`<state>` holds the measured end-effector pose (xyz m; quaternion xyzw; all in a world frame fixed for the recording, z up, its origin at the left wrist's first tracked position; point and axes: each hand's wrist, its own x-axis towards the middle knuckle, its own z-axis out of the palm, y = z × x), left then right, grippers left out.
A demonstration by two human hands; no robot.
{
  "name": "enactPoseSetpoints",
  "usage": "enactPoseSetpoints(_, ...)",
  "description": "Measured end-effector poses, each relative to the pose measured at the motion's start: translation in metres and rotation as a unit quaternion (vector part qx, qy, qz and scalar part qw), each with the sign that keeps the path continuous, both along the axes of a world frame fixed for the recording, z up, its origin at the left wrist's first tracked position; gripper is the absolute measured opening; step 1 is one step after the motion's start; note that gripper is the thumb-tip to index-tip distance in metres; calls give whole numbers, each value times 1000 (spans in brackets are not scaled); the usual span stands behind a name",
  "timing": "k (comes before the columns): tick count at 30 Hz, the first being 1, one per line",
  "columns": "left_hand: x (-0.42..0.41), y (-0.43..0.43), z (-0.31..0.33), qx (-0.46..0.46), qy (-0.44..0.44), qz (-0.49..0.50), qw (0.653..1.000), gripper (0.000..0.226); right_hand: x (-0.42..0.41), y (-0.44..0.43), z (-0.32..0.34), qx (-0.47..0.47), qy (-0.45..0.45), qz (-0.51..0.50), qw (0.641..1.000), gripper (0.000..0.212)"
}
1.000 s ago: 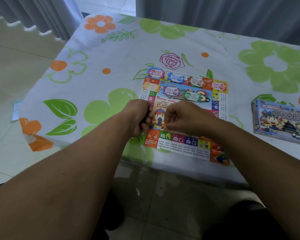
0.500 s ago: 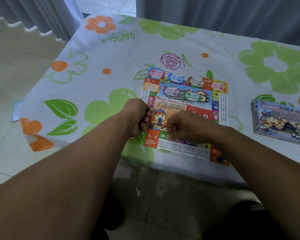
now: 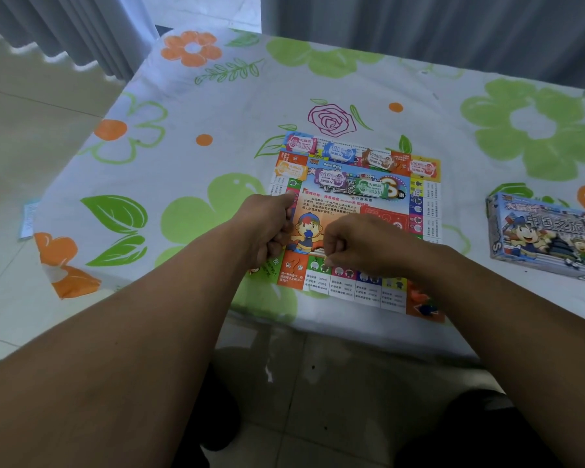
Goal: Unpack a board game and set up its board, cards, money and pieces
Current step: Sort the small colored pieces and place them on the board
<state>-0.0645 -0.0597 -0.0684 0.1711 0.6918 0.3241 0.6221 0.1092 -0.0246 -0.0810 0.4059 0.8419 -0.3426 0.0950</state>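
Note:
The colourful game board point(image 3: 352, 201) lies flat on the flowered tablecloth near the table's front edge. Several small stacks of paper money point(image 3: 338, 153) sit along its far side and centre. My left hand point(image 3: 271, 228) hovers at the board's left edge, fingers curled round something small and mostly hidden. My right hand point(image 3: 358, 248) is low over the board's near row, thumb and fingertips pinched together on a tiny piece I cannot make out. A red card stack point(image 3: 385, 217) shows just beyond my right hand. Green cards point(image 3: 271, 270) peek out under my left hand.
The game box point(image 3: 547, 238) lies on the table to the right of the board. The table's front edge point(image 3: 318, 324) runs just below the board, with tiled floor beneath. A slip of paper point(image 3: 27, 221) lies on the floor at left. Grey curtains hang behind.
My right hand has drawn away from my left hand and come down toward the board's near row. My left hand has stayed in place.

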Motion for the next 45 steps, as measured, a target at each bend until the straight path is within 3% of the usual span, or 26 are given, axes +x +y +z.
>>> enactPoseSetpoints(11,0,2,-5,-6,-6,6,1000,25,-2,-3,2,25,-12,8,1000,7)
enactPoseSetpoints(22,5,-1,1,30,76,-27,996,24,-2,4,-8,156,29,-81,984,12)
enactPoseSetpoints(29,5,1,1,41,123,-61,990,20,-6,2,-9,244,1,-74,967,16)
enactPoseSetpoints(34,6,0,1,121,349,-224,902,24,-4,7,2,234,33,-124,964,13)
enactPoseSetpoints(45,14,-6,5,111,418,-364,825,32,0,-4,7,199,-22,-52,978,25)
